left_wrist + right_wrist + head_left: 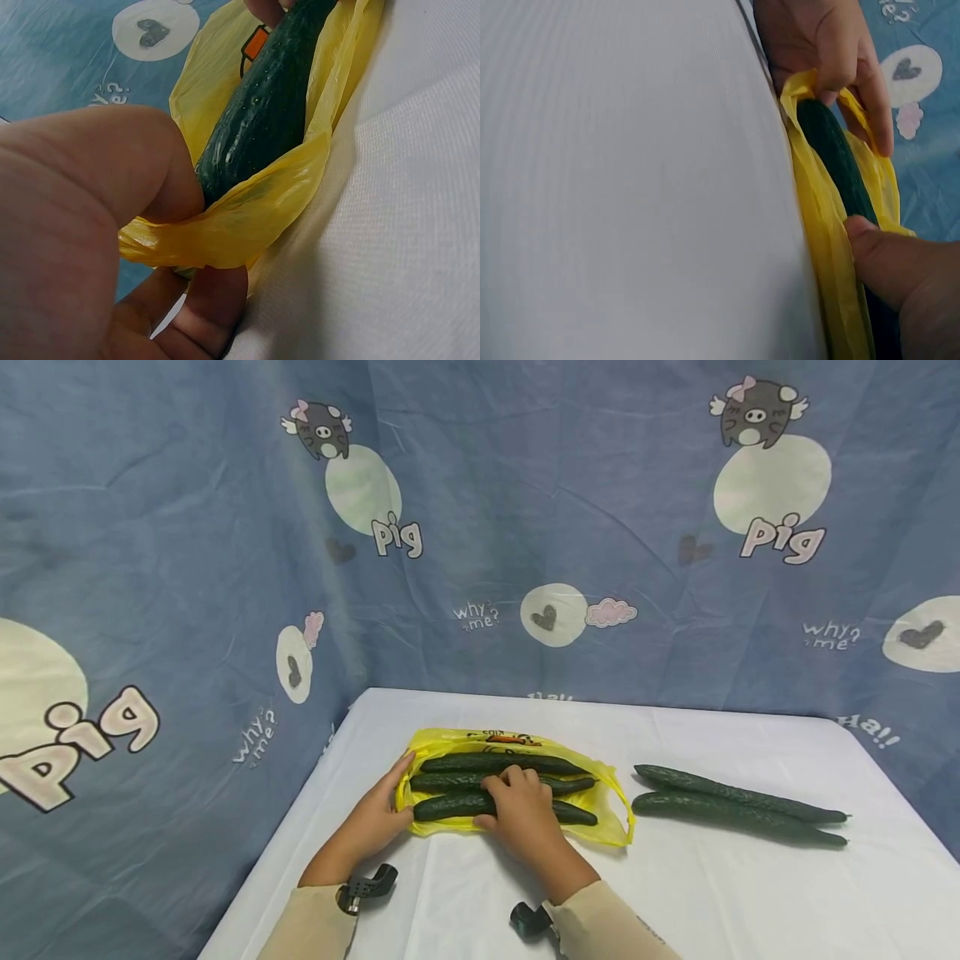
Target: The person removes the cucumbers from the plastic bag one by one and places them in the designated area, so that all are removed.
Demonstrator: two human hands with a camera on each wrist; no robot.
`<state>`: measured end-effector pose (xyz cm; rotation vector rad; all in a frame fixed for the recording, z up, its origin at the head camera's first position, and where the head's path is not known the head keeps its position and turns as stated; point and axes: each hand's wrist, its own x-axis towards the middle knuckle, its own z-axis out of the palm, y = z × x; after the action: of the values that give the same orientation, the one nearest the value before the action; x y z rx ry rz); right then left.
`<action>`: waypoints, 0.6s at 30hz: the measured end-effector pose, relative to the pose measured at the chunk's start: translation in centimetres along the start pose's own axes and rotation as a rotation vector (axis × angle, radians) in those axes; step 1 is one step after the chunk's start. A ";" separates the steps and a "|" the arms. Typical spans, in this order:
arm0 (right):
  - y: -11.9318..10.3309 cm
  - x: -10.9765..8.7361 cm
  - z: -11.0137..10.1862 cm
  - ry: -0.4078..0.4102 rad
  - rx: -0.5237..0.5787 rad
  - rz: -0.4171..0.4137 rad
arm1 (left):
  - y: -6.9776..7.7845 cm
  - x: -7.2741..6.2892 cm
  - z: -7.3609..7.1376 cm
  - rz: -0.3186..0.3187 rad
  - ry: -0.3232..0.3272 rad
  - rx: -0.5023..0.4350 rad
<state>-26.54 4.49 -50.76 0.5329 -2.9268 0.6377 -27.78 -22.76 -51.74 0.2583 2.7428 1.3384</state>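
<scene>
A yellow plastic bag lies spread on the table with three dark green cucumbers in it: a back one, a middle one and a front one. At the bag's left end my left hand pinches its edge; in the left wrist view the yellow film passes between thumb and fingers. My right hand holds the front cucumber near its middle, thumb on the near side and fingers over the top. In the right wrist view the thumb presses beside that cucumber.
Two more cucumbers, a back one and a front one, lie side by side to the right of the bag. A white cloth covers the table. Blue printed fabric hangs behind and at the left.
</scene>
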 end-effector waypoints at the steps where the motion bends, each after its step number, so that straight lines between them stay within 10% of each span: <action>1: -0.1 0.0 0.1 0.006 -0.001 0.006 | 0.0 0.0 0.0 -0.001 0.003 0.002; 18: -0.6 -0.1 0.9 0.035 -0.089 -0.006 | 0.0 -0.2 -0.1 0.019 0.001 0.041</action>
<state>-26.22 3.63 -51.32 0.5156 -2.9032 0.5080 -27.63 -22.91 -51.66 0.2871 2.7780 1.2887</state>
